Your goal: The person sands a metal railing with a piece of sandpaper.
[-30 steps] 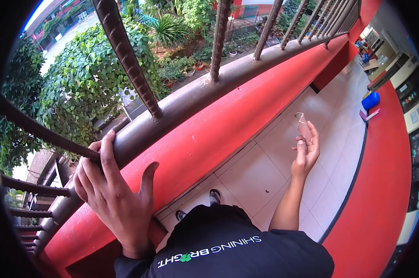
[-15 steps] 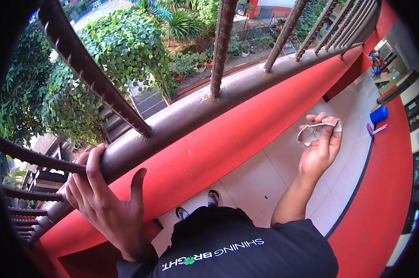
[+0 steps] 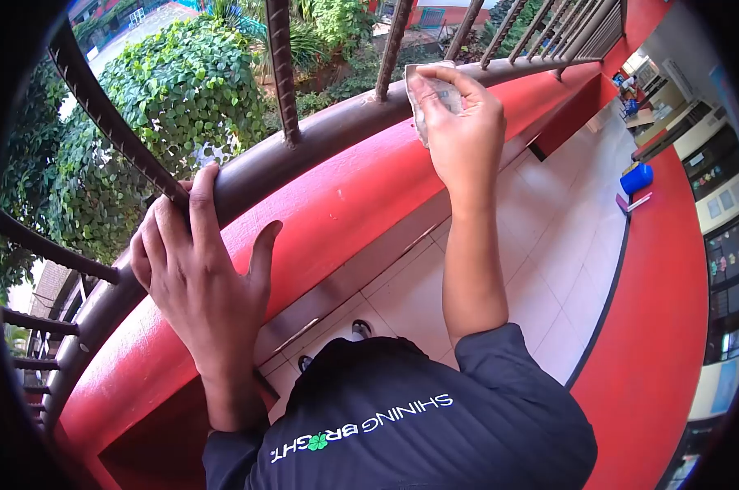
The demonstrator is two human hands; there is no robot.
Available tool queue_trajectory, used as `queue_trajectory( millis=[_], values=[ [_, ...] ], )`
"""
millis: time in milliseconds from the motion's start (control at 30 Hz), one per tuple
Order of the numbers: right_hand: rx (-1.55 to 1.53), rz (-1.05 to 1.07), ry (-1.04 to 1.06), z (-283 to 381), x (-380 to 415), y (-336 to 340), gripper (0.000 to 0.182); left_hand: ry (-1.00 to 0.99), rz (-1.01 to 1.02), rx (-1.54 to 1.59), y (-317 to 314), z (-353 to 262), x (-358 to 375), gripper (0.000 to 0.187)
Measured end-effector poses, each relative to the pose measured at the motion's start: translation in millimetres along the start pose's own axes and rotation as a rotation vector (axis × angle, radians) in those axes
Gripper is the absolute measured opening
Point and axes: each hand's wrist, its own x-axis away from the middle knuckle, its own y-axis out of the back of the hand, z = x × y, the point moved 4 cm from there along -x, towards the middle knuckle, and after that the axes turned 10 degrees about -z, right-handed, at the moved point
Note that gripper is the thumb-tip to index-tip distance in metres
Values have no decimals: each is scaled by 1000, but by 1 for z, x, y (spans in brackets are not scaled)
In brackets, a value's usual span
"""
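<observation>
My left hand [image 3: 209, 282] rests on the brown metal rail [image 3: 259, 167] at the left, its fingers over the pipe beside a ribbed bar and its thumb spread away. A thin, whitish-grey cloth [image 3: 422, 102] is pinched between the thumb and fingers of my right hand [image 3: 466, 114]. That hand is raised at the rail, right of the centre, and the cloth hangs against or just in front of the pipe. Whether the cloth touches the rail cannot be made out.
Ribbed vertical bars [image 3: 281, 73] rise from the rail. Below it runs a red ledge [image 3: 337, 200]. A blue container [image 3: 636, 178] stands on the red surface at the right, near a pink item [image 3: 623, 202]. Leafy plants grow beyond the railing.
My right hand has moved left and up with the cloth, from over the tiled floor to the rail. My left hand stays on the rail, a little higher in view.
</observation>
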Motion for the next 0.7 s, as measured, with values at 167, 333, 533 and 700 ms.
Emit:
queue_trajectory(
  millis=[167,333,533,700],
  values=[
    [-8,78,-137,-3,8,5,18,-15,-12,15,-1,1,1,77],
    [1,8,-48,-18,9,-1,12,-5,-3,-11,0,0,1,77],
    [-34,-15,13,-25,5,0,18,-9,-8,-5,-1,0,1,77],
    [-59,48,41,-31,9,-4,16,-14,-6,-2,-1,1,0,77]
  ],
)
